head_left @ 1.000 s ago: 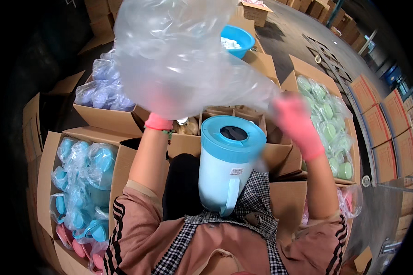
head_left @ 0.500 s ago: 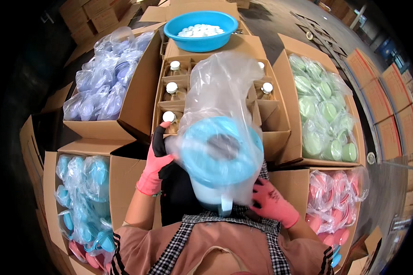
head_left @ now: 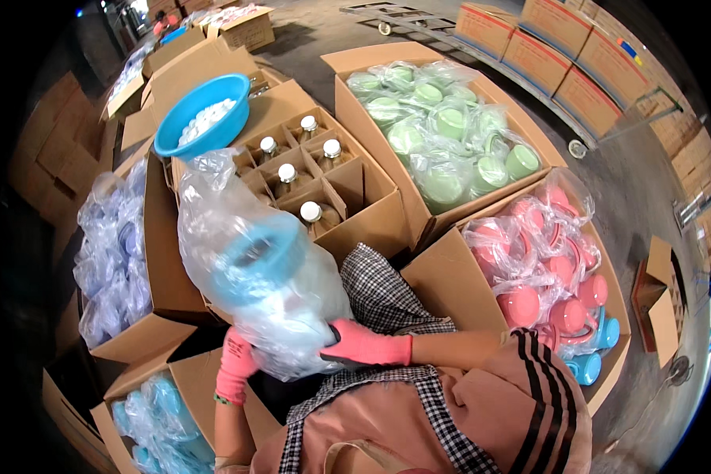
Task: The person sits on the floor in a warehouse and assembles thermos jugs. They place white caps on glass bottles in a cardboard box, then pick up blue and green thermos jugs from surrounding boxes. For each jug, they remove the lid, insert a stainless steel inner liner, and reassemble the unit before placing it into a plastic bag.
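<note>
A light-blue jug point(head_left: 261, 265), blurred by its clear plastic bag point(head_left: 205, 213), leans in front of my body. The loose end of the bag points away toward the blue basin. My left hand point(head_left: 237, 365), in a pink glove, is at the bag's lower left side, its fingers mostly hidden behind the film. My right hand point(head_left: 367, 345), gloved in pink with a black palm, grips the lower right side of the bag, thumb on top. Just beyond the bag, a divided carton point(head_left: 371, 209) holds several capped glass bottles point(head_left: 311, 212).
A blue basin point(head_left: 170, 130) of white caps sits on the carton's far end. Open cartons around me hold bagged purple pieces point(head_left: 114, 261), green pieces point(head_left: 450, 122), pink pieces point(head_left: 521, 304) and blue pieces point(head_left: 162, 411). Stacked boxes point(head_left: 541, 47) stand on a trolley at far right.
My view has swung to the right. The bagged jug has tilted, its top now away from me. My right hand has come up from its side onto the bag; my left hand has moved lower along it.
</note>
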The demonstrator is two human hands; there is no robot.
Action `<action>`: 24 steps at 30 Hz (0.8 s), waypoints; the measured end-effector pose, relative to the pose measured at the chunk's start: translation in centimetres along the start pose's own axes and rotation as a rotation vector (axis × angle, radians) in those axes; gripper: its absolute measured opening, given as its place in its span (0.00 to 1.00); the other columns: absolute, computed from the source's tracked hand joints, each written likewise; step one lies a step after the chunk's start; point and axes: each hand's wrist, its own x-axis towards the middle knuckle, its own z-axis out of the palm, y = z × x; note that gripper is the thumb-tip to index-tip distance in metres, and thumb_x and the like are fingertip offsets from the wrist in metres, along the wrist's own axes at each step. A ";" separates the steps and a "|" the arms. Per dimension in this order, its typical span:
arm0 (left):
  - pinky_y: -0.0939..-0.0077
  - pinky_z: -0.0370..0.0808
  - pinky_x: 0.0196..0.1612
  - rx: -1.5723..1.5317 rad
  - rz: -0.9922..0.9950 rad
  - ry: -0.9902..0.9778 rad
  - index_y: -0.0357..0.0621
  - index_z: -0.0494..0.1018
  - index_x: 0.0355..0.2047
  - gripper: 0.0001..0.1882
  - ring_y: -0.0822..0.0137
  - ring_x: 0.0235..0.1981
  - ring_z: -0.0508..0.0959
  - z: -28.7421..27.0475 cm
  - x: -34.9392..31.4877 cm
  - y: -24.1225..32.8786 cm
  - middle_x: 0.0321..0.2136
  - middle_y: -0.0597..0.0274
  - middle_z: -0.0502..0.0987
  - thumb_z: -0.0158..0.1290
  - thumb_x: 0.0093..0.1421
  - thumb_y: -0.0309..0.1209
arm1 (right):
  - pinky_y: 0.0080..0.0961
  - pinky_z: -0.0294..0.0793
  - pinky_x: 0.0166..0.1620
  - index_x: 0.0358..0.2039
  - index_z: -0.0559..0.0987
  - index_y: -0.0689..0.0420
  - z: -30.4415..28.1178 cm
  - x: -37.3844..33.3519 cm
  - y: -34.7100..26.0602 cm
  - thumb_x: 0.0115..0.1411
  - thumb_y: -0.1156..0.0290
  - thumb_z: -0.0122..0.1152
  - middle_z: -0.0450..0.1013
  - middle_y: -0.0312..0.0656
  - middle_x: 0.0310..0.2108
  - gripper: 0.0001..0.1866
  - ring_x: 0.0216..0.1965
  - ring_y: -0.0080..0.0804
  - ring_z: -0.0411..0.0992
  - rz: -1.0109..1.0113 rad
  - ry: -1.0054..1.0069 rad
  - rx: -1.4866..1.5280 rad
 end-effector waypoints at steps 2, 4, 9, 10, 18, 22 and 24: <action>0.66 0.71 0.33 0.092 -0.124 0.204 0.41 0.72 0.27 0.11 0.53 0.29 0.74 -0.5 -0.2 -2.3 0.25 0.54 0.75 0.53 0.40 0.28 | 0.25 0.69 0.38 0.38 0.72 0.64 -2.0 0.3 -3.2 0.47 0.62 0.61 0.73 0.46 0.28 0.22 0.32 0.30 0.72 0.062 -0.160 0.278; 0.66 0.71 0.33 0.056 -0.099 0.226 0.40 0.73 0.28 0.11 0.53 0.30 0.74 -1.1 1.0 -1.6 0.26 0.54 0.75 0.53 0.41 0.26 | 0.20 0.68 0.35 0.35 0.72 0.65 -4.6 -0.8 -6.8 0.48 0.65 0.61 0.72 0.42 0.27 0.18 0.27 0.21 0.70 -0.174 -0.045 0.327; 0.69 0.70 0.39 -0.373 -0.165 0.081 0.38 0.72 0.34 0.15 0.54 0.34 0.75 0.5 2.0 5.1 0.31 0.52 0.75 0.53 0.41 0.22 | 0.17 0.67 0.35 0.40 0.69 0.64 -9.4 -2.1 -8.3 0.47 0.73 0.62 0.69 0.35 0.29 0.20 0.29 0.18 0.67 -0.258 0.234 0.625; 0.70 0.70 0.40 -0.444 -0.097 0.017 0.37 0.72 0.34 0.15 0.54 0.33 0.75 -0.6 1.6 7.2 0.30 0.52 0.75 0.54 0.41 0.22 | 0.18 0.67 0.36 0.41 0.68 0.64 -9.7 -1.4 -6.7 0.46 0.73 0.62 0.69 0.35 0.30 0.21 0.31 0.18 0.66 -0.362 0.398 0.469; 0.70 0.69 0.43 -1.406 -0.544 0.399 0.36 0.63 0.48 0.25 0.67 0.38 0.73 -1.6 6.1 6.4 0.40 0.57 0.71 0.45 0.57 0.42 | 0.31 0.66 0.41 0.43 0.66 0.64 -7.3 -1.9 -1.2 0.44 0.72 0.57 0.65 0.54 0.37 0.24 0.37 0.45 0.66 -0.266 0.677 0.156; 0.66 0.63 0.52 -1.904 -0.552 0.114 0.40 0.56 0.54 0.30 0.59 0.50 0.63 7.1 3.9 -0.8 0.50 0.56 0.63 0.37 0.59 0.50 | 0.37 0.64 0.47 0.42 0.66 0.66 -6.7 -1.7 -2.6 0.44 0.73 0.56 0.53 0.64 0.50 0.23 0.47 0.58 0.59 -0.534 0.679 -0.274; 0.64 0.64 0.51 -2.162 -0.764 -0.028 0.40 0.54 0.55 0.30 0.59 0.49 0.65 6.0 4.3 4.1 0.50 0.53 0.62 0.41 0.58 0.48 | 0.36 0.64 0.47 0.41 0.66 0.66 -9.2 -3.0 -1.5 0.44 0.74 0.55 0.51 0.65 0.51 0.21 0.49 0.57 0.58 -0.583 0.596 -0.435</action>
